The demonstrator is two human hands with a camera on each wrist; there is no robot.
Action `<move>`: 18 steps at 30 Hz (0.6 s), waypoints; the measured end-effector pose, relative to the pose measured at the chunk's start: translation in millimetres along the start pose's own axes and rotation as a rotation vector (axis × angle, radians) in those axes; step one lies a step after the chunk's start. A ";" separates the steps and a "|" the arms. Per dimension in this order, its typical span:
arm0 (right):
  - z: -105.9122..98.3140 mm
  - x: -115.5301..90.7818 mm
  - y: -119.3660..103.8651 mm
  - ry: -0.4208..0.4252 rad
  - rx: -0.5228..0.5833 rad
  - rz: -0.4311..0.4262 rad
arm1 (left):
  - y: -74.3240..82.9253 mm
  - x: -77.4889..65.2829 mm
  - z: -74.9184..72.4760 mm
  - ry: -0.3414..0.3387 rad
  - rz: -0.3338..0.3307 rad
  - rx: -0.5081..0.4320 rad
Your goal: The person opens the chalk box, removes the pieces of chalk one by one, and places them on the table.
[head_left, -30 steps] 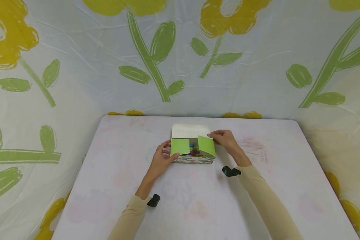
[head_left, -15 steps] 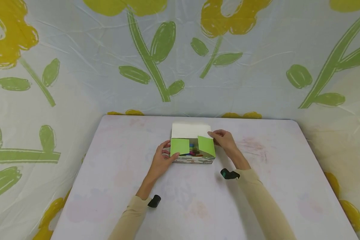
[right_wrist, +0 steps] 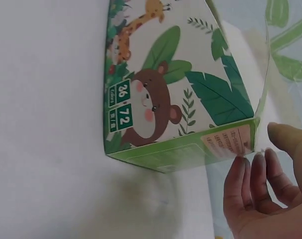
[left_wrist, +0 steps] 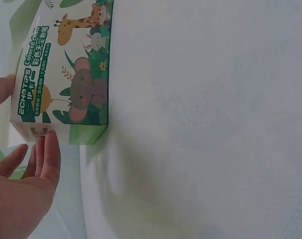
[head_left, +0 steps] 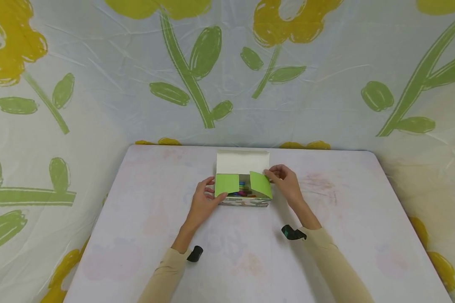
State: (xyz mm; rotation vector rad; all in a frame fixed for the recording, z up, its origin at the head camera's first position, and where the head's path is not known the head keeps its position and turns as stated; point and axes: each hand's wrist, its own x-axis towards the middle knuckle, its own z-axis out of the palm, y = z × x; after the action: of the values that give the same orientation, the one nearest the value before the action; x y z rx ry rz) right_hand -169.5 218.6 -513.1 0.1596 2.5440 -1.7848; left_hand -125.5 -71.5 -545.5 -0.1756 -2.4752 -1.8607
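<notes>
A cardboard box of colored chalk [head_left: 244, 202] stands on the table with its white lid [head_left: 242, 162] raised at the back. Two green end flaps [head_left: 227, 183] slant over the opening, and several coloured chalk sticks [head_left: 243, 192] show between them. My left hand [head_left: 204, 198] holds the box's left end, thumb at the front top edge and fingers on the end panel. At the right end is my right hand [head_left: 287, 182]. In the right wrist view, its fingertips [right_wrist: 259, 162] are at the end panel's top corner, and its thumb is just off the flap.
The white table [head_left: 167, 277] has faint printed patches and rounded back corners. A cloth with yellow flowers and green leaves [head_left: 206, 50] hangs behind it and along both sides. Black wrist cameras [head_left: 293, 232] sit at both cuffs.
The raised lid has tipped up a little and its right edge now shows in full. My right hand has shifted slightly right, off the lid's corner. My left hand stays in place.
</notes>
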 end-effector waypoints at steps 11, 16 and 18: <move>3.8 -36.2 1.2 -0.063 -0.058 -0.178 | 10.6 -7.0 2.2 0.020 0.095 0.110; 8.5 -44.0 5.9 -0.048 -0.099 -0.264 | 11.8 -8.1 4.6 0.042 0.107 0.156; 10.1 -47.2 5.4 -0.037 -0.145 -0.291 | 12.4 -8.1 5.6 0.046 0.104 0.164</move>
State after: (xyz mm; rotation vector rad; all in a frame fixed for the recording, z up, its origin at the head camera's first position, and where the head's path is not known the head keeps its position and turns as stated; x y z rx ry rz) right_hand -122.3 207.8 -517.7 -0.2586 2.7748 -1.6544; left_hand -115.9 -63.3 -536.0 -0.2471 -2.5205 -1.5957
